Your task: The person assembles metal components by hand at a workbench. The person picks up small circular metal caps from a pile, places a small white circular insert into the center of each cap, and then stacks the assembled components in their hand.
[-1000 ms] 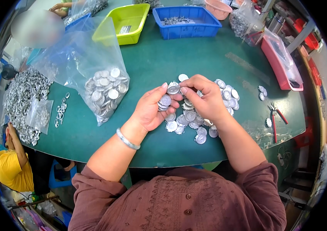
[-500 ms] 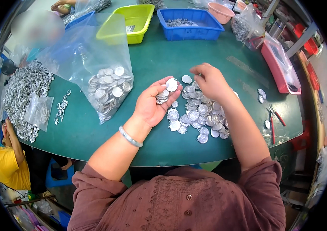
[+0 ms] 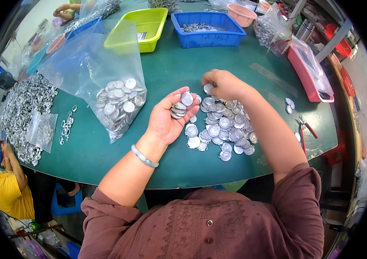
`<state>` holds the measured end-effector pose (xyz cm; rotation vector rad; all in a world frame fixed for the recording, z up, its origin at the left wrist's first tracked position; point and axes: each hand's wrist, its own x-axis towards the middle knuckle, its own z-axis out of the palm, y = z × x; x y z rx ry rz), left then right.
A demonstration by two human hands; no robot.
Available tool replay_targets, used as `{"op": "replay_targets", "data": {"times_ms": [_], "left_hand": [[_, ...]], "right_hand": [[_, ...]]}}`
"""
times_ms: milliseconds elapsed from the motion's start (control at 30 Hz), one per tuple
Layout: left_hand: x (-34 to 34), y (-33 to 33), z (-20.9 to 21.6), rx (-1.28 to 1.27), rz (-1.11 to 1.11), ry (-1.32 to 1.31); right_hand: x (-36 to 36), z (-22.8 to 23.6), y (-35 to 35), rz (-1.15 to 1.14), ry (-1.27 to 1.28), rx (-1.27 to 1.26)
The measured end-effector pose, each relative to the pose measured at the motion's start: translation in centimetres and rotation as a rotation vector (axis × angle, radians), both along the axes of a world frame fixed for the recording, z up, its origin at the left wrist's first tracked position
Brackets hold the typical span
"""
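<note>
Palm up, my left hand (image 3: 166,118) cradles a small stack of round silver medallions (image 3: 177,110); one pale disc (image 3: 187,99) stands out by its fingertips. My right hand (image 3: 226,85) is closed, knuckles up, with its thumb and fingers at the edge of another medallion (image 3: 208,89). Beneath and in front of that hand spreads a loose pile of silver medallions (image 3: 224,125), some showing a patterned face and a small loop, others a plain one. Part of the pile is hidden by my right forearm.
A clear bag of medallions (image 3: 120,103) stands left of my hands. Beyond it lies a heap of small metal parts (image 3: 25,112). Yellow-green (image 3: 153,44) and blue tubs (image 3: 209,39) sit at the back. Red-handled pliers (image 3: 303,134) and a pink tray (image 3: 308,80) are at right. A co-worker in yellow (image 3: 10,194) sits at left.
My right hand has moved left and come down onto the medallion at the pile's far edge, its fingers closing there. My left hand still holds its stack, with the top disc tilted differently.
</note>
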<state>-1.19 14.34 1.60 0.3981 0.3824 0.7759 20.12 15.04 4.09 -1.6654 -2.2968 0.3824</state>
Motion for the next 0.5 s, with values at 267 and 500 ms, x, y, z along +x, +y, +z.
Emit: {"op": "replay_targets", "data": {"times_ms": [267, 500], "left_hand": [[0.0, -0.5, 0.4, -0.039, -0.016, 0.198], [-0.1, -0.6, 0.5, 0.041, -0.110, 0.257]], "right_hand": [[-1.1, 1.7, -2.8, -0.293, 0.896, -0.365], [-3.4, 2.0, -5.3, -0.300, 1.367, -0.405]]}}
